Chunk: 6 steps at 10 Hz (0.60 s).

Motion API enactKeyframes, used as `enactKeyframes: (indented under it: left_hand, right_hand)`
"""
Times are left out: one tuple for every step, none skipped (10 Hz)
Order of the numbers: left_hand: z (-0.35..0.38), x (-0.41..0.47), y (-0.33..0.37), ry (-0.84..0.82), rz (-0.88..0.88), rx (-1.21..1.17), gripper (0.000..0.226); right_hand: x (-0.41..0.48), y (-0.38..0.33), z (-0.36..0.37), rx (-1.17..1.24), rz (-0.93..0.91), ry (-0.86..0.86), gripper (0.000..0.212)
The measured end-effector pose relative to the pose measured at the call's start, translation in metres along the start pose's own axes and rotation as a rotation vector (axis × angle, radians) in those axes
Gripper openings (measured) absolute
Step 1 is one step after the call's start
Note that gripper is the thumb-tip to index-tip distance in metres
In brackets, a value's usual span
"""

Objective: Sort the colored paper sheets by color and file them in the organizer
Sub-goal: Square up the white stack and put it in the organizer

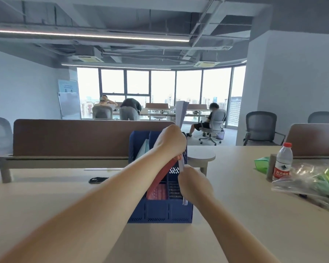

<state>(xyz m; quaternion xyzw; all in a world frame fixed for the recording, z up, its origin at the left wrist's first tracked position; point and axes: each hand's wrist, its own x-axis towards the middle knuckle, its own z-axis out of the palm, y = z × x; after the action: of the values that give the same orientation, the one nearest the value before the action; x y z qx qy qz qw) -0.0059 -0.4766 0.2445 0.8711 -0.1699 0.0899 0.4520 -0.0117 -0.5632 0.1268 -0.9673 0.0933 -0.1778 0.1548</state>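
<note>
Sheets of pale lilac paper [181, 112] stand upright and edge-on above the right side of the blue organizer [160, 211], which sits on the light worktop [55, 202]. The left grip [169, 141] is curled round the middle of this stack, back of the hand to the camera. The right grip [194, 184] pinches the stack lower down, just beside the organizer's right wall. The stack's bottom edge shows near the organizer's right front corner; whether it is inside the right compartment or outside the wall, I cannot tell.

Red sheets [160, 175] lean in the middle compartment, under the left wrist. Pale green sheets [143, 149] stand in the left compartment.

A brown divider panel [74, 137] runs along the worktop's far edge behind the organizer. A flat black object [98, 180] lies left of the organizer. Well to the right stand a water bottle [282, 162] with a red cap and a clear plastic bag [310, 180] holding green things. Further back, people sit and stand at desks by the windows [160, 86].
</note>
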Motion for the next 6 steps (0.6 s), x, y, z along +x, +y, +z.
enactKeyframes:
  left_hand:
    - [0.013,0.023,-0.013,0.018,0.007,-0.019,0.026]
    - [0.020,0.034,-0.022,0.033,0.022,0.002,0.028]
    - [0.021,0.047,-0.032,0.017,0.049,0.077,0.027]
    - [0.025,0.054,-0.039,0.001,0.057,0.158,0.023]
    - [0.031,0.064,-0.049,0.047,0.070,0.265,0.024]
    - [0.037,0.069,-0.057,0.066,0.116,0.363,0.011]
  right_hand:
    - [0.012,0.005,0.015,-0.073,-0.036,0.020,0.040]
    - [0.021,0.008,0.024,-0.041,-0.038,0.035,0.056]
    - [0.031,0.013,0.027,-0.034,-0.019,0.047,0.037]
    - [0.035,0.015,0.032,-0.048,-0.001,0.057,0.025]
    - [0.041,0.018,0.040,-0.051,-0.004,0.096,0.024]
    - [0.044,0.024,0.048,-0.079,-0.049,0.129,0.023]
